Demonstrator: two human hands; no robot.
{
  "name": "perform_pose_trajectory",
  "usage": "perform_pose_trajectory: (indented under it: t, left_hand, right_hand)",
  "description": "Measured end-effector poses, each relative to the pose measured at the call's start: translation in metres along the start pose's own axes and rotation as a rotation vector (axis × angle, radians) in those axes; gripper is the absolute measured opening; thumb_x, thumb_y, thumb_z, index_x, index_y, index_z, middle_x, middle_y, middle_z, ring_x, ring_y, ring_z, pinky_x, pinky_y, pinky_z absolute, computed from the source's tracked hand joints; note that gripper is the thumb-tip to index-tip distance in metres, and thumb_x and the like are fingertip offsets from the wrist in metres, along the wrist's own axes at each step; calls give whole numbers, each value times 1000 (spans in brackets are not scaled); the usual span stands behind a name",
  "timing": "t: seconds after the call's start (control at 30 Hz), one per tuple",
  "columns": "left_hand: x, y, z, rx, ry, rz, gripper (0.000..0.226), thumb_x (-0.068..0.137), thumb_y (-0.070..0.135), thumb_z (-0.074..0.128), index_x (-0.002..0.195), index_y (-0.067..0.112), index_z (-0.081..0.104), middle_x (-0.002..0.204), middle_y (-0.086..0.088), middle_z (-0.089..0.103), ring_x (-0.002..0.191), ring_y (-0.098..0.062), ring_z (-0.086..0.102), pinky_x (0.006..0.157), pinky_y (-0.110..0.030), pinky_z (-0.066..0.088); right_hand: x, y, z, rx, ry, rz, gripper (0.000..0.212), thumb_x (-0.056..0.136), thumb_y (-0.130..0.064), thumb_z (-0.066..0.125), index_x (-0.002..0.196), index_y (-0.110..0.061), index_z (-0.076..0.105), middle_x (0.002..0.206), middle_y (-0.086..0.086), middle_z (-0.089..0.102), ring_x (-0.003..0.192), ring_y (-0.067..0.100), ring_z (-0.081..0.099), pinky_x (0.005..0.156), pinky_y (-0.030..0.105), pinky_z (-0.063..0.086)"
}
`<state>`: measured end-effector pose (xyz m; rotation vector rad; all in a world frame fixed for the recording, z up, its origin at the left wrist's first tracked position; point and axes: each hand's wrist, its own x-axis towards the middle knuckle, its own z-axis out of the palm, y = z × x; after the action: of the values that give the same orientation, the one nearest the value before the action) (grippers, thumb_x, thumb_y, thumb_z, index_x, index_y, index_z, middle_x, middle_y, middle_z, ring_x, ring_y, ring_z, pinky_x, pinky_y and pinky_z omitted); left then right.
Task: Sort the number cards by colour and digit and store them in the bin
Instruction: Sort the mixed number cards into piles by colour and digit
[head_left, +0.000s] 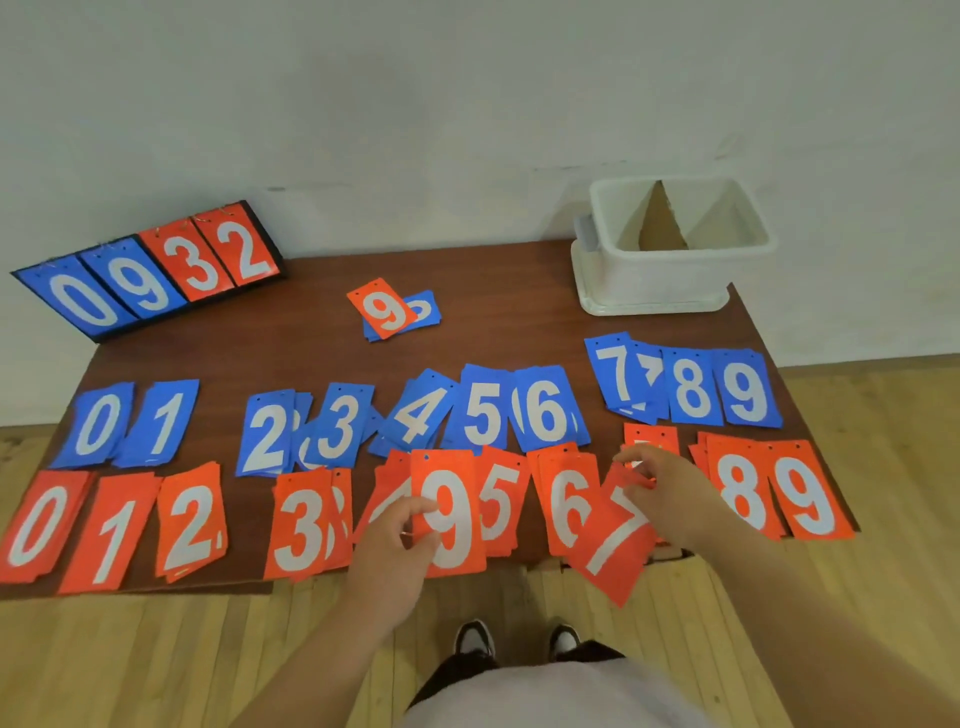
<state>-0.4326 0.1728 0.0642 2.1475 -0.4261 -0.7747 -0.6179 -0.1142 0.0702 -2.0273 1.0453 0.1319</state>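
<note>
Bare table (311, 332) between scoreboard (150, 270) and bin (670, 280), only a small card pile (395, 312) midway.

my arms are bare, no sleeves showing down to the wrists. on my left hand (395, 540) a thin ring (408, 533) sits on one finger. i wear a pale grey top (545, 696), dark trousers (457, 670), and black shoes with white toes (474, 638).

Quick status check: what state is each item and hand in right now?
White plastic bin: open, no cards visible inside.
Flip scoreboard: reads 0932.
Left hand: grip on orange 9 card.
Right hand: grip on orange 7 card, tilted.
</note>
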Motion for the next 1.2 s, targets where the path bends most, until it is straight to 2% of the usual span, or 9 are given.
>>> perform_pose_trajectory:
  t: [0.33,0.43,0.5,0.6,0.7,0.83,1.03,1.1,1.2]
  left_hand:
    - [15,27,41,11,-51,-26,31,95,18,68,118,38,63,122,19,59,114,-6,56,76,-8,45]
    - [22,51,70,19,-48,-26,31,96,19,67,117,41,61,120,21,59,112,-3,57,74,-8,46]
    - [24,71,95,10,-42,-19,30,96,18,67,114,42,62,117,21,60,110,-2,58,76,-10,46]
    - [24,106,150,-17,-94,-7,31,94,14,67,111,39,64,109,19,64,101,0,60,75,-10,47]
    - [27,140,220,-45,-191,46,36,89,4,69,103,37,67,97,11,71,86,-5,64,74,-13,48]
    - [27,186,305,-30,-334,118,38,88,2,70,102,36,65,85,10,66,70,-2,55,65,-12,42]
    - [41,209,341,394,-281,268,31,95,28,64,125,35,58,118,16,57,104,-6,58,88,-26,50]
    - [47,206,331,517,-223,265,35,96,32,64,129,31,56,123,13,56,113,-10,56,93,-32,51]
    - [53,196,314,612,-160,210,38,94,32,65,132,28,56,131,6,57,119,-16,55,95,-37,51]
  right_hand:
    - [70,31,-62,-244,-110,12,36,97,-23,63,130,-38,57,129,-5,64,83,12,70,64,28,62]
    - [82,37,-75,-272,-28,-28,54,92,-27,70,142,-33,50,141,-3,56,106,18,65,79,29,57]
    - [80,40,-87,-146,18,-57,48,91,-28,71,135,-33,52,136,-6,57,112,18,62,80,26,49]
    - [61,56,-101,180,-88,32,28,92,-29,71,115,-37,57,114,-16,65,87,13,69,63,18,51]
    - [39,93,-111,498,-194,123,20,91,-12,69,107,-24,66,99,1,74,74,17,69,69,29,54]
    - [24,160,-140,565,-73,199,22,88,-3,71,100,-20,69,81,8,69,65,17,57,62,33,46]
    - [27,240,-179,289,135,270,23,85,-7,66,92,-28,66,80,-9,68,73,13,62,63,25,49]
    - [30,248,-179,187,83,260,21,90,-11,60,102,-28,63,83,-10,65,74,12,61,59,23,46]
    - [36,255,-169,-36,2,197,37,94,-19,58,130,-27,57,113,-1,63,97,20,62,73,26,47]
